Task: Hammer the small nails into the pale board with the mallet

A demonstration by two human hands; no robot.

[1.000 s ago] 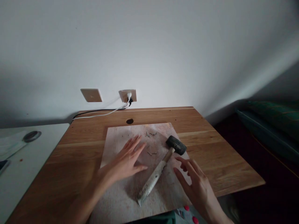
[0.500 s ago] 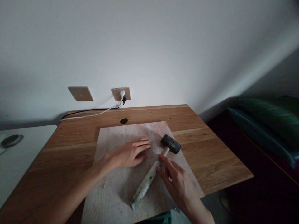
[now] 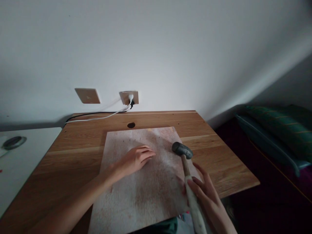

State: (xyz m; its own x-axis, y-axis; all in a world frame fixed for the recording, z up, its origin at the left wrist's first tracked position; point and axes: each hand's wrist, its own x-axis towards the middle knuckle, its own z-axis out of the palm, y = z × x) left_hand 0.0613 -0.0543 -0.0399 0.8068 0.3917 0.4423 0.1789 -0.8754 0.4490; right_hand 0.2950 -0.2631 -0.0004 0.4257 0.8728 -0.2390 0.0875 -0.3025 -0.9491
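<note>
My right hand (image 3: 207, 193) grips the pale handle of a rubber mallet (image 3: 182, 149) with a black head. The mallet's head is up at the right side of a worn, greyish-pink board (image 3: 143, 195), and its handle slants down towards the bottom edge of the view. My left hand (image 3: 138, 159) rests over the middle of the board, fingers drawn together, tips pointing right. Whatever may be between those fingertips is hidden. A row of small dark dots runs across the board's far part, beyond my left hand.
The board lies on a wooden tabletop (image 3: 219, 156) with a round hole (image 3: 131, 125) near its back edge. White and black cables run to a wall socket (image 3: 129, 97). A white surface (image 3: 29, 169) stands at left. Green cushions (image 3: 275, 130) lie at right.
My right hand has picked up the mallet from the board and swung its handle towards the lower right. The left hand's thumb and fingers have closed together.
</note>
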